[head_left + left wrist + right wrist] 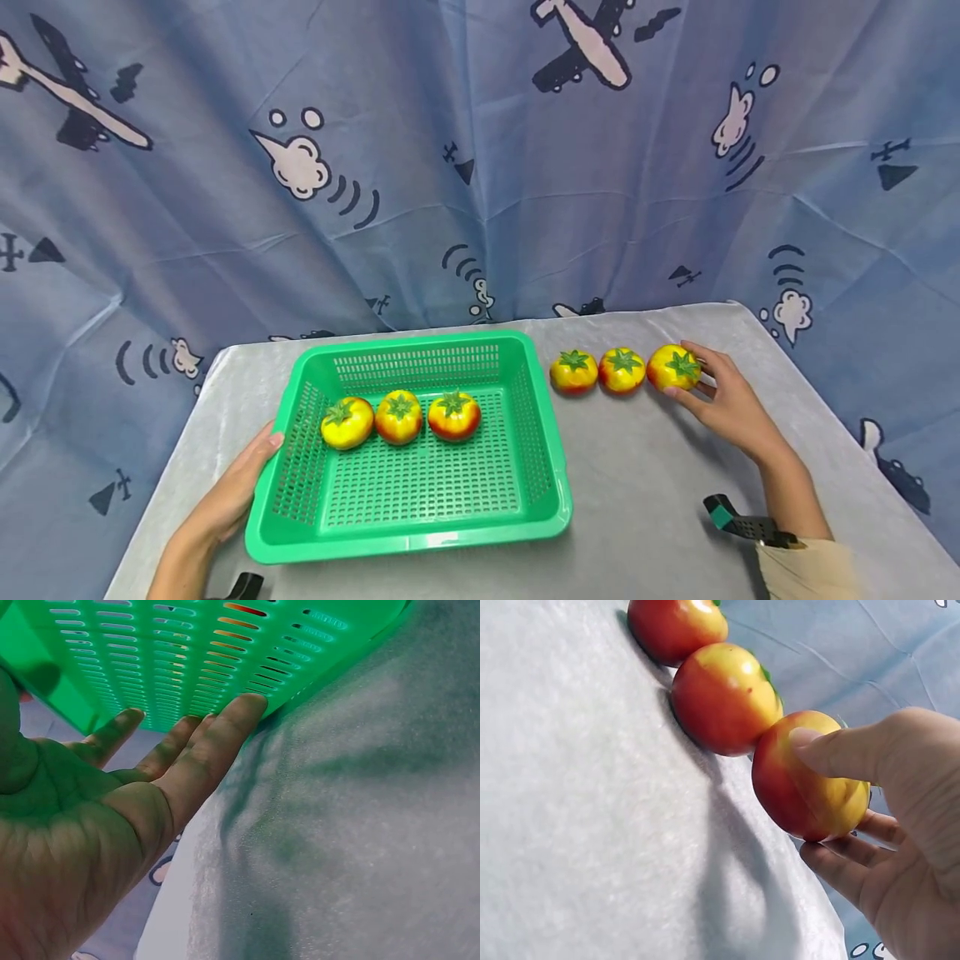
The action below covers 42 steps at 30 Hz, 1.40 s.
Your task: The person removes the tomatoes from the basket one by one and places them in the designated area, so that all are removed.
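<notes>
A green plastic basket [420,542] with slotted walls stands on the table, and three yellow-red tomatoes with green leafy tops, such as the middle tomato [399,418], sit in a row inside it. My left hand [232,487] holds the basket's left side, thumb on the rim; in the left wrist view its fingers [214,750] lie along the outer wall. Right of the basket, my right hand [738,408] grips a tomato [802,787] between thumb and fingers. This tomato is at the right end of a row, beside another tomato [622,371] and a third tomato [573,372].
A pale grey cloth covers the table [630,500]. Behind its far edge hangs a blue curtain [420,217] printed with airplanes. A dark strap [750,525] is on the right wrist.
</notes>
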Available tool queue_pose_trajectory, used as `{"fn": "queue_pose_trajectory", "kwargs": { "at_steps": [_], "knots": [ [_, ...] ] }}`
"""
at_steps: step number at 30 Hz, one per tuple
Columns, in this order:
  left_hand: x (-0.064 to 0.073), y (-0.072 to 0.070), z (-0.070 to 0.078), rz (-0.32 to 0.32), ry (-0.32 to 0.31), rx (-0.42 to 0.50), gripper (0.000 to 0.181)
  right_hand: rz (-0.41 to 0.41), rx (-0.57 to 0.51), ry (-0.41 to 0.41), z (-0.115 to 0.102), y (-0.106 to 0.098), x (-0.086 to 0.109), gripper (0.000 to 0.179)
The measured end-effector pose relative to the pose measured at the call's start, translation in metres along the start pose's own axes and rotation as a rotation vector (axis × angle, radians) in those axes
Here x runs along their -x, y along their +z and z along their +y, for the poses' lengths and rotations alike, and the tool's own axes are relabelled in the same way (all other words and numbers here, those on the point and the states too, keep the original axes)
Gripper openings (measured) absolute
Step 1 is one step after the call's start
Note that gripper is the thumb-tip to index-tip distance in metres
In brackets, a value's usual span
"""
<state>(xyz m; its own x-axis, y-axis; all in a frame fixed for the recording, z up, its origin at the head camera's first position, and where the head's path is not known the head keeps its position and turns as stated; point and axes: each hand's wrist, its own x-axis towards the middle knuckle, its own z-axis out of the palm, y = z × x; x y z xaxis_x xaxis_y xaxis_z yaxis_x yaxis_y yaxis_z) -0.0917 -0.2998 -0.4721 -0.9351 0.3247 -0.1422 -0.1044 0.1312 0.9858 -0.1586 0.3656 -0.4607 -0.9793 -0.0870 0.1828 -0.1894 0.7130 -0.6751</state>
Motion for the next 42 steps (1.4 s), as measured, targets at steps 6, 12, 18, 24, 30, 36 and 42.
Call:
{"fn": "queue_pose_trajectory", "kwargs": {
  "at_steps": [6,12,18,24,30,36,42],
  "knots": [
    [0.0,-0.001,-0.001,-0.008,0.013,0.008,0.067,-0.011,-0.002,0.024,0.005,0.003,-0.004,0.079],
    [0.001,0.0,-0.001,-0.024,0.022,0.01,0.067,-0.018,-0.016,0.057,0.01,0.008,-0.004,0.083],
    [0.001,0.0,0.0,-0.024,0.027,0.004,0.066,-0.023,-0.008,0.043,0.011,0.012,-0.005,0.081],
    [0.001,0.0,-0.001,-0.02,0.032,-0.001,0.066,-0.031,0.005,0.037,0.011,0.016,-0.006,0.081],
    [0.001,0.001,0.0,-0.025,0.034,0.006,0.066,-0.014,0.024,0.073,0.011,0.02,-0.006,0.083],
    [0.0,0.001,0.001,-0.021,0.034,-0.002,0.066,-0.016,0.014,0.077,0.01,0.02,-0.008,0.088],
    [0.0,0.0,-0.001,-0.028,0.038,-0.002,0.065,-0.029,0.016,0.075,0.008,0.021,-0.009,0.083]
  ]
}}
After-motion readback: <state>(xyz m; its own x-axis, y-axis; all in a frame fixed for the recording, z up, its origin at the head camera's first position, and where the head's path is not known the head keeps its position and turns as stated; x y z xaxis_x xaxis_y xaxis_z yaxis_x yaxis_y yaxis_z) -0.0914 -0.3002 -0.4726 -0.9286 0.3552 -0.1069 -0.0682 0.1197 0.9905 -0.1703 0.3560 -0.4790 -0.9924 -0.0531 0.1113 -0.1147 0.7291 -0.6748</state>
